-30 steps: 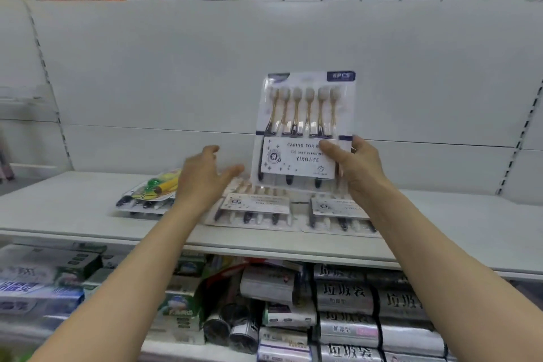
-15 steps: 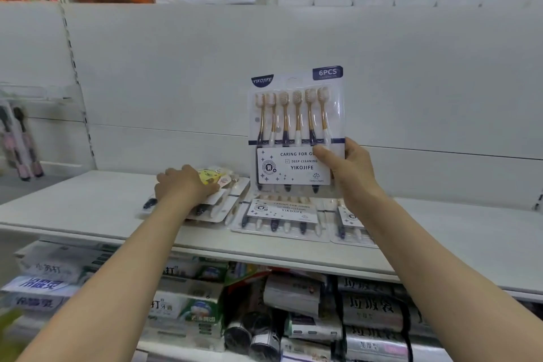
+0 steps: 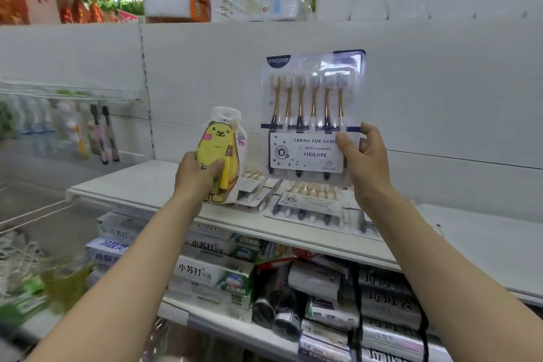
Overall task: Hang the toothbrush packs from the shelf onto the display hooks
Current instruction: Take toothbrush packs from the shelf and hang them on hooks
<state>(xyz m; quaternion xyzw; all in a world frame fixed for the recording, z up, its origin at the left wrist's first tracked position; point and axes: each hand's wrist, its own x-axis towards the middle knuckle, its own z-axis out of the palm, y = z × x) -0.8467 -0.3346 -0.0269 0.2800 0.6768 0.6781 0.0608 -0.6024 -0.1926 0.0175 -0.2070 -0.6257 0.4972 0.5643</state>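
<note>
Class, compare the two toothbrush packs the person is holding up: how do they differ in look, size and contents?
The six-brush pack in the right hand is a wide, clear rectangular blister; the yellow cartoon pack in the left hand is narrower and shaped like an animal figure. The six-brush pack shows a row of gold-handled brushes; the yellow cartoon pack shows one yellow handle. Both are held upright above the shelf.

Bare back panel (image 3: 440, 82) above, packs (image 3: 308, 206) crowding shelf (image 3: 141, 182), possibly hooks (image 3: 67, 94) left
</note>
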